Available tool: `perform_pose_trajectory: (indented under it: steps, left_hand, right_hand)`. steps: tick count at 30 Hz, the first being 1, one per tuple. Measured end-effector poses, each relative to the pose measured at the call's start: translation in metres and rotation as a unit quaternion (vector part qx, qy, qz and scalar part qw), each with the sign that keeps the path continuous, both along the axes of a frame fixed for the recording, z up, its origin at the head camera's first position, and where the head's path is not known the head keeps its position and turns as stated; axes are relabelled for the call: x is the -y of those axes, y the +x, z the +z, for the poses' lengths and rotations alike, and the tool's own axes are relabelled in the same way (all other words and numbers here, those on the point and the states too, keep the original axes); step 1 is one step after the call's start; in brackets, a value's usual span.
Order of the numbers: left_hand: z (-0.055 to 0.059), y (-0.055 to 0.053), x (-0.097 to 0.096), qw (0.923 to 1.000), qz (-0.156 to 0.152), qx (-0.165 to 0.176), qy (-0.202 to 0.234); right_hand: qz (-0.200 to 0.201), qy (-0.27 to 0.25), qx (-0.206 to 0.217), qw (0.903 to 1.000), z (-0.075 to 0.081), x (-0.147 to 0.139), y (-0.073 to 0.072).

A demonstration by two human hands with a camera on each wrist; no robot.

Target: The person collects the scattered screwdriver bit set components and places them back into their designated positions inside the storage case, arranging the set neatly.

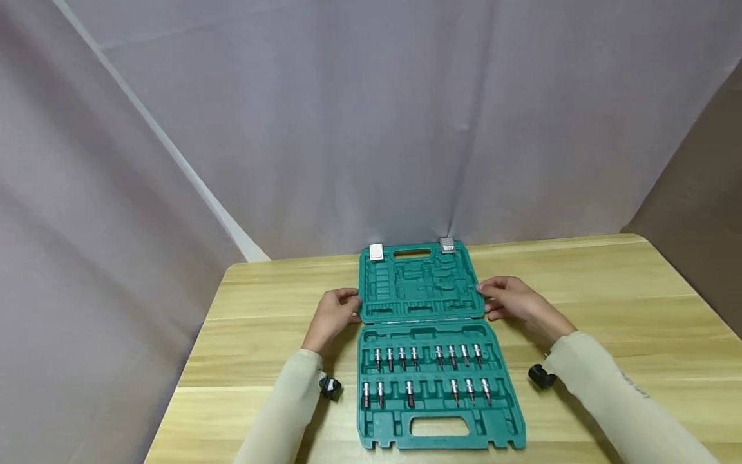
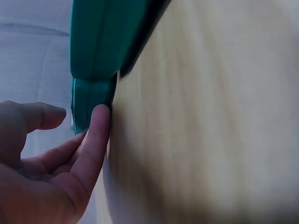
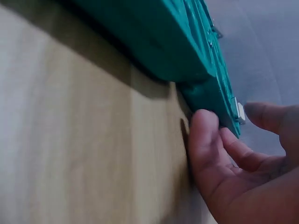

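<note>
A green plastic bit-socket case [image 1: 417, 332] lies unfolded on the table, its lid half [image 1: 431, 281] at the back. Two rows of silver bit sockets [image 1: 452, 356] stand in slots of the near half; the lid's moulded recesses hold nothing. At the lid's left edge is my left hand [image 1: 334, 314]; in the left wrist view its fingers [image 2: 96, 135] touch the case's side low down, thumb apart from it. My right hand [image 1: 513, 299] mirrors this at the lid's right edge, with fingertips [image 3: 205, 122] against the side and the thumb clear of it.
Two metal latches, left latch [image 1: 376, 252] and right latch [image 1: 447, 245], stick up from the lid's far edge. Behind the wooden table [image 1: 278, 309] hangs a grey curtain [image 1: 371, 129]. A brown surface [image 1: 695, 193] rises at the right.
</note>
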State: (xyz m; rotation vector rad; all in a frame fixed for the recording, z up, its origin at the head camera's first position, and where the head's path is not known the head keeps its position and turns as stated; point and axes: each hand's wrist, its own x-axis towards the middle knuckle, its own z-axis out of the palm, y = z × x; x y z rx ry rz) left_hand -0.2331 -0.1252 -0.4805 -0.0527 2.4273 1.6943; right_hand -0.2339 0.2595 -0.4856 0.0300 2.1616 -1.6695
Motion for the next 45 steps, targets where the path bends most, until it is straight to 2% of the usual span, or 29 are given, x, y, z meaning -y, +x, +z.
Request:
perform_pose_trajectory:
  steps: [4, 10, 13, 20, 28, 39, 45]
  left_hand:
    - [-0.003, -0.007, -0.008, 0.9999, 0.001, -0.007, -0.007]
    - [-0.001, -0.012, -0.011, 0.9956, -0.015, -0.021, -0.091]
    - [0.002, -0.012, -0.011, 0.9932, -0.023, -0.025, -0.112]
    - [0.006, -0.010, -0.011, 0.9962, -0.007, -0.028, -0.082]
    - [0.006, -0.012, -0.011, 0.9973, 0.007, -0.054, -0.049]
    - [0.010, -0.002, -0.013, 0.9896, 0.044, -0.129, -0.047]
    - [0.013, -0.004, -0.018, 0.9848, 0.057, -0.161, -0.031]
  right_hand:
    - [-0.020, -0.008, -0.002, 0.9998, -0.005, -0.002, -0.006]
    - [-0.015, 0.005, -0.028, 0.9995, -0.008, 0.000, -0.009]
    - [-0.014, 0.010, -0.038, 0.9991, -0.008, 0.002, -0.010]
    - [-0.014, 0.007, -0.064, 0.9978, -0.008, 0.005, -0.009]
    - [-0.022, -0.032, -0.074, 0.9965, -0.005, 0.004, -0.008]
    - [-0.053, -0.065, -0.109, 0.9905, 0.003, 0.006, -0.004]
    - [-0.069, -0.046, -0.134, 0.9875, 0.009, 0.005, -0.002]
